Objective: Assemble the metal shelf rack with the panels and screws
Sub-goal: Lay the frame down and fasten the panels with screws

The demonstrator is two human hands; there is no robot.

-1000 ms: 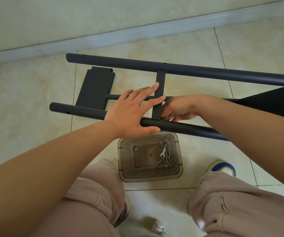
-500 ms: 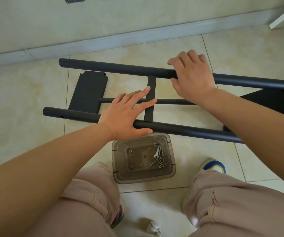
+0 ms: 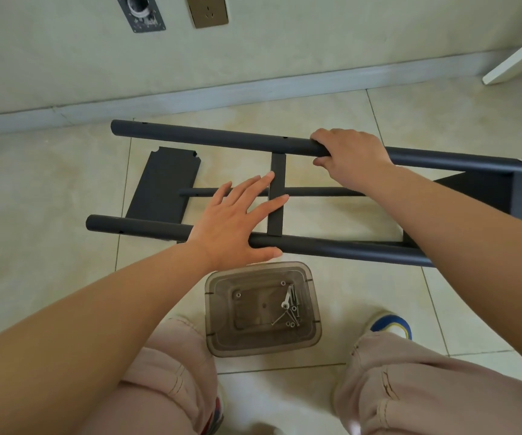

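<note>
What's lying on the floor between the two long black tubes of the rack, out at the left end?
In the head view, a loose dark panel lies flat on the tiles between the far tube and near tube, with a thin rod ending over it.

Bright, soft, even daylight; source not visible. Shadows are faint, only thin soft ones under the dark round metal tubes [image 3: 209,140]. Mild sheen on the glossy beige floor tiles [image 3: 441,120] toward 1 o'clock. Wide-angle bowing of the pale grey skirting strip [image 3: 253,89]. Centre sharp; smearing at the 6 o'clock edge.
</note>
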